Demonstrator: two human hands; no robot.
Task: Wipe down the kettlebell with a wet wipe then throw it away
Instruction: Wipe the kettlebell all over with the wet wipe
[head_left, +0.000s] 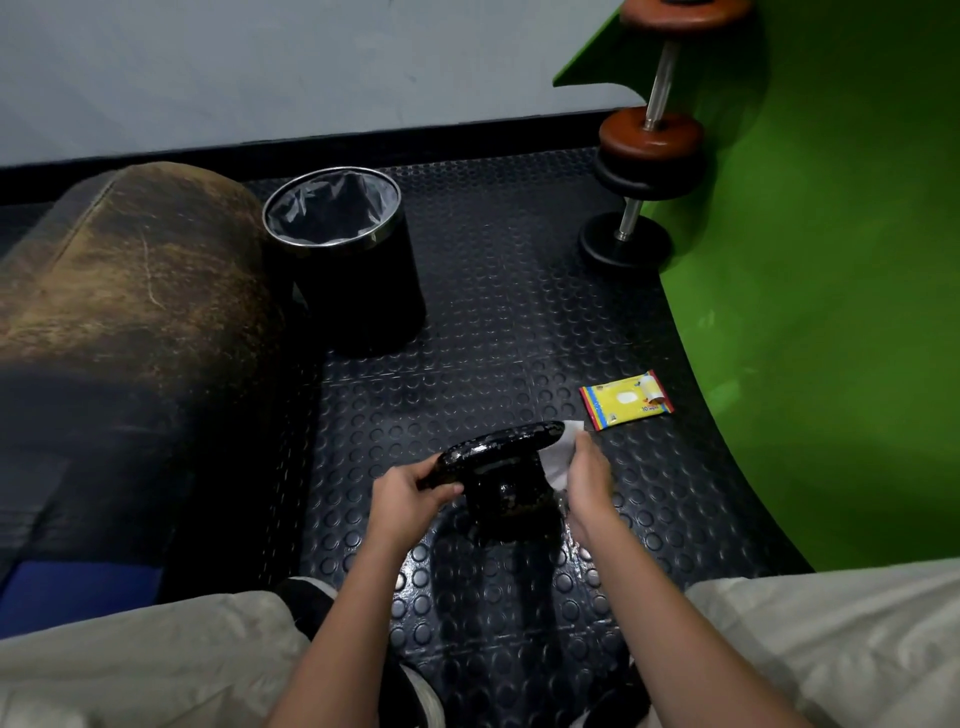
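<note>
The black, chipped cast-iron kettlebell (506, 470) stands on the studded floor between both hands, its handle running left-near to right-far. The left hand (408, 496) grips the handle's near end; the right hand (589, 475) presses the white wet wipe (558, 457) against the far end. The black lined bin (345, 254) lies ahead-left, probably easier for the left hand.

A gym corner is showing here: black studded rubber floor tiles (519, 322) are covering the ground, and two metal-barred dumbbells with round black and brown plates (644, 156) are leaning against a bright green wall (831, 260).
</note>
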